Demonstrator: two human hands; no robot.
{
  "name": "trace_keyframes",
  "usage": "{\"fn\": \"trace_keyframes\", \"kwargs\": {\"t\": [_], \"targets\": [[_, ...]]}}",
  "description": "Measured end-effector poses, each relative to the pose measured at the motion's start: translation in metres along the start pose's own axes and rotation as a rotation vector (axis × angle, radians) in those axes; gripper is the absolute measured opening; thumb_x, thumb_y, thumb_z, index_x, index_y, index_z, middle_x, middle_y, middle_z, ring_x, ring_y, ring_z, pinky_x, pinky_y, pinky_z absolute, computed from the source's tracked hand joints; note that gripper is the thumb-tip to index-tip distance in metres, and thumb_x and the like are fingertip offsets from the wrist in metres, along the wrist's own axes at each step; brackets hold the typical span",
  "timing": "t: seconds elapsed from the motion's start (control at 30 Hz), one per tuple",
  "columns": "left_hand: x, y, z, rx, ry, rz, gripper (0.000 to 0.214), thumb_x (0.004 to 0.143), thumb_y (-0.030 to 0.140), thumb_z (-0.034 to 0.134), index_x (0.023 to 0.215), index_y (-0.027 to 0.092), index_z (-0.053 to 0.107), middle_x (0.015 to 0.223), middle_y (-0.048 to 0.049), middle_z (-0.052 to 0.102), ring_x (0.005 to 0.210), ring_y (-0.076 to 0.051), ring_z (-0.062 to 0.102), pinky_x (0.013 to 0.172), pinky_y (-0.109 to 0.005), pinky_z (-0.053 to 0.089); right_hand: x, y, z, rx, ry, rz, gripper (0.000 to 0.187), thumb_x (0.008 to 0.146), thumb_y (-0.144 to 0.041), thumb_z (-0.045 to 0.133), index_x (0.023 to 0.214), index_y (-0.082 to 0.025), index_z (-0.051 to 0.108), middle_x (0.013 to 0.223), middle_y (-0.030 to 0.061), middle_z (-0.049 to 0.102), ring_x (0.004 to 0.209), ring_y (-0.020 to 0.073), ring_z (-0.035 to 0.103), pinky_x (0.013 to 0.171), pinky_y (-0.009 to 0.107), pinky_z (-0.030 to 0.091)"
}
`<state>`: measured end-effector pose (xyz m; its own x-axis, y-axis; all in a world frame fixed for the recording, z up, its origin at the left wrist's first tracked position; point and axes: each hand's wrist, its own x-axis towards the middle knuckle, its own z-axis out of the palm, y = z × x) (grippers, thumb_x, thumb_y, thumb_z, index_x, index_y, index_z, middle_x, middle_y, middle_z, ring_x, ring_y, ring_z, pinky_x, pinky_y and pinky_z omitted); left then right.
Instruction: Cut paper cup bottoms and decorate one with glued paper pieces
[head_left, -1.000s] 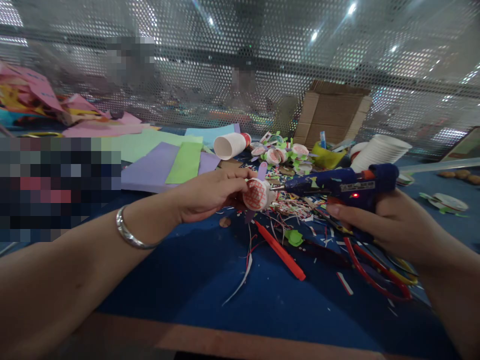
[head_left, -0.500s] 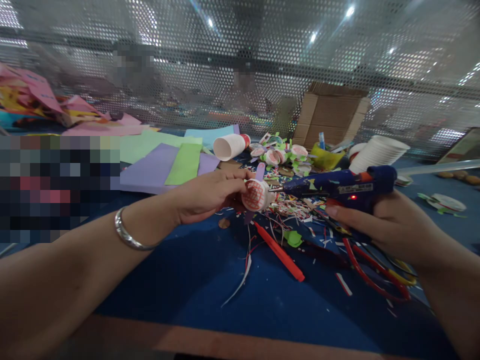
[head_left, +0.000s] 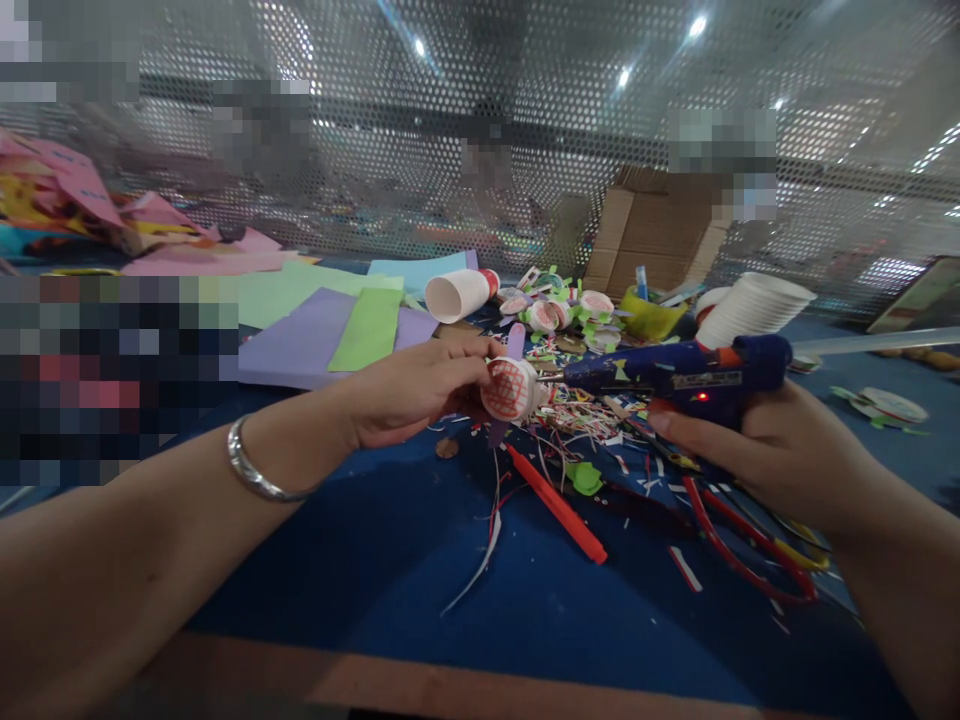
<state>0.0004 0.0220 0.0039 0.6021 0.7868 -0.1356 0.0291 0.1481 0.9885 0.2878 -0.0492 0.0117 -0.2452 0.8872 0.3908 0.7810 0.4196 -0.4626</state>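
Note:
Between the fingertips of my left hand (head_left: 427, 390) is a small round paper-cup turtle (head_left: 510, 390), white with a red-orange grid on its face. Purple paper tabs stick out at its top and bottom. My right hand (head_left: 780, 455) is wrapped round a dark blue glue gun (head_left: 675, 368) with a lit red light, a clear glue stick coming out of its back. The gun's metal nozzle meets the right edge of the turtle or sits just beside it; I cannot tell which. Below them a red marker (head_left: 559, 505) lies next to a green paper piece (head_left: 584, 477).
Red-handled scissors (head_left: 739, 550) lie under my right hand. Paper scraps (head_left: 592, 415) cover the middle. Behind are a pile of paper turtles (head_left: 555, 310), a tipped paper cup (head_left: 459, 295), stacked cups (head_left: 757, 308), coloured paper sheets (head_left: 300, 335) and a cardboard box (head_left: 652, 235) against a perforated metal screen.
Almost nothing differs. Both hands, the turtle and the glue gun keep nearly the same pose, with the whole view shifted very slightly.

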Motion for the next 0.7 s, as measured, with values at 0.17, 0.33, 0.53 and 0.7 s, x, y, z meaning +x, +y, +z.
{"fn": "trace_keyframes", "kwargs": {"t": [0.17, 0.33, 0.53, 0.7], "targets": [[-0.0004, 0.0011, 0.0020, -0.049, 0.013, 0.036, 0.010, 0.084, 0.008, 0.054, 0.083, 0.017, 0.060, 0.080, 0.0000, 0.061, 0.073, -0.012, 0.058, 0.072, -0.025, 0.049, -0.0018, 0.0051, 0.0007, 0.006, -0.014, 0.012, 0.037, 0.089, -0.058, 0.063, 0.082, -0.025, 0.077, 0.075, 0.0043, 0.076, 0.066, 0.0271, 0.064, 0.080, 0.050, 0.057], [0.0002, 0.0008, 0.0010, -0.082, -0.001, 0.035, 0.012, 0.085, 0.007, 0.054, 0.079, 0.016, 0.058, 0.081, -0.0010, 0.060, 0.075, -0.012, 0.059, 0.076, -0.025, 0.053, -0.0014, 0.0029, 0.0013, 0.020, -0.006, 0.024, 0.036, 0.090, -0.056, 0.064, 0.097, -0.024, 0.081, 0.080, 0.0045, 0.078, 0.068, 0.0278, 0.068, 0.080, 0.050, 0.059], [0.0047, 0.0011, -0.0032, -0.112, 0.065, -0.020, 0.007, 0.081, 0.010, 0.059, 0.077, 0.015, 0.059, 0.084, -0.0046, 0.065, 0.077, -0.014, 0.064, 0.079, -0.028, 0.056, -0.0013, -0.0023, 0.0036, -0.006, 0.094, -0.063, 0.028, 0.090, -0.047, 0.064, 0.076, -0.025, 0.076, 0.067, 0.0011, 0.073, 0.059, 0.0226, 0.063, 0.076, 0.044, 0.060], [0.0053, 0.0033, -0.0024, -0.138, 0.039, -0.075, 0.007, 0.078, 0.007, 0.061, 0.077, 0.014, 0.061, 0.079, -0.0061, 0.067, 0.075, -0.016, 0.067, 0.073, -0.027, 0.055, -0.0023, -0.0018, 0.0059, -0.065, 0.116, -0.085, 0.032, 0.090, -0.046, 0.062, 0.070, -0.024, 0.074, 0.062, 0.0007, 0.071, 0.055, 0.0207, 0.062, 0.065, 0.039, 0.058]]}}
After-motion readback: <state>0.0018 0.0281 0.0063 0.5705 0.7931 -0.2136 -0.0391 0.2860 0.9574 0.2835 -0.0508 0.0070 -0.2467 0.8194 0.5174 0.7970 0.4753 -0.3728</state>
